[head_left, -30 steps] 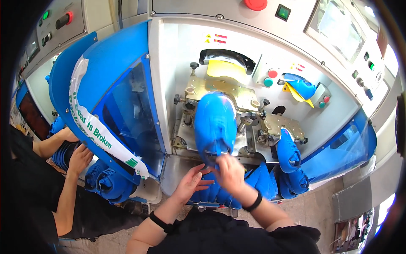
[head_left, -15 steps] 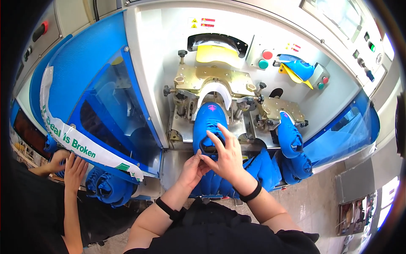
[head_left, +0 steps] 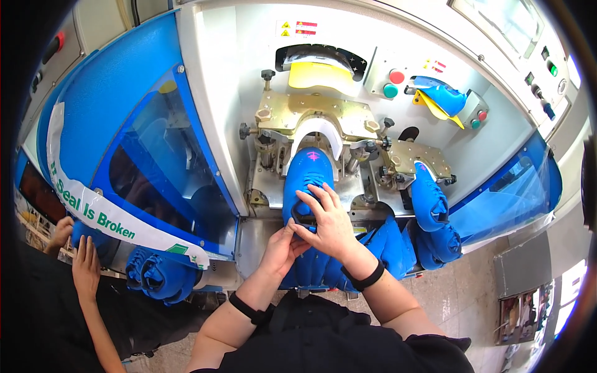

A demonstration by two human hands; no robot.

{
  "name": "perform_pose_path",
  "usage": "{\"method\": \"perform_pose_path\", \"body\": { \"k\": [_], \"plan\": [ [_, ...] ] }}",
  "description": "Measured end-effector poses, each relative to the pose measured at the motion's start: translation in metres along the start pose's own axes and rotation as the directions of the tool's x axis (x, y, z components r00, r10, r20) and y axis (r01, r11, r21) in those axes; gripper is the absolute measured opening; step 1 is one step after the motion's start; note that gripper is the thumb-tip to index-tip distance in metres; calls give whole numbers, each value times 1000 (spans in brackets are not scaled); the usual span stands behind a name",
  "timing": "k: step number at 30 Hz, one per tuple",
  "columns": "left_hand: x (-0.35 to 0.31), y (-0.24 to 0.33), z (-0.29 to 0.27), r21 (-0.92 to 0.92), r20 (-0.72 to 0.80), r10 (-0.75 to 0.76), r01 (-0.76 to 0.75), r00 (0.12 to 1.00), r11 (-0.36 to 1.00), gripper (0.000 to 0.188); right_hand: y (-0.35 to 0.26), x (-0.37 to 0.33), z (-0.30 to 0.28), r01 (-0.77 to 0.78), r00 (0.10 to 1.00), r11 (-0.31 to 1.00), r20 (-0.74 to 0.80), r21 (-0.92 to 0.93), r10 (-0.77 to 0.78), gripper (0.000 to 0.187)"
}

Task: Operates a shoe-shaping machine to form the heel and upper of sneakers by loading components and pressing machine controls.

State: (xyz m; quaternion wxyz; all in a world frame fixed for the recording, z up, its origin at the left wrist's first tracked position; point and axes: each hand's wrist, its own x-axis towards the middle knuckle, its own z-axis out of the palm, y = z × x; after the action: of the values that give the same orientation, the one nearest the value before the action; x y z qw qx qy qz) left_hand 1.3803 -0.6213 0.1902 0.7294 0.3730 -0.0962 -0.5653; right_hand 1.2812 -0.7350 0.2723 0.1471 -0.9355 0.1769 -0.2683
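Note:
A blue lace-up shoe with a small pink mark on its toe lies toe-forward in the machine's metal fixture, just under a white curved pad. My left hand grips the back of the shoe near its heel, thumb and fingers pinched together. Across the laces lie the fingers of my right hand, while its thumb meets the heel collar close to my left fingertips. Both hands partly cover the shoe's opening.
Several blue shoe uppers are lined up below the fixture. Another blue shoe sits in a smaller fixture to the right. Red and green buttons are on the back wall. At left, a co-worker's hands hold a blue piece beside more shoes.
My right hand's fingers have lowered and settled closer over the laces. My left hand stays at the heel. The co-worker's hands have shifted left.

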Motion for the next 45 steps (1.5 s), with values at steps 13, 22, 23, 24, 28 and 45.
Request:
{"method": "perform_pose_path", "body": {
  "k": [13, 22, 23, 24, 28, 45],
  "plan": [
    [0, 2, 10, 110, -65, 23, -16, 998, 994, 58, 29, 27, 5, -125, 973, 992, 197, -7, 124, 83],
    [1, -5, 6, 84, -108, 15, -6, 994, 996, 54, 26, 28, 5, -98, 959, 991, 257, -95, 120, 85],
    [2, -6, 5, 91, -120, 14, -3, 993, 996, 54, 27, 27, 6, -101, 960, 990, 253, -95, 122, 85],
    [1, -7, 5, 95, -118, 14, -3, 993, 995, 54, 29, 26, 8, -85, 964, 991, 244, -101, 108, 85],
    [1, -12, 3, 76, -162, 25, -13, 986, 997, 48, 30, 23, 11, -49, 974, 994, 216, -101, 70, 84],
    [-32, -61, -7, 245, -10, 19, -16, 1000, 969, 45, 151, -186, -82, -302, 847, 945, -420, 123, 325, 12]
  ]
}}
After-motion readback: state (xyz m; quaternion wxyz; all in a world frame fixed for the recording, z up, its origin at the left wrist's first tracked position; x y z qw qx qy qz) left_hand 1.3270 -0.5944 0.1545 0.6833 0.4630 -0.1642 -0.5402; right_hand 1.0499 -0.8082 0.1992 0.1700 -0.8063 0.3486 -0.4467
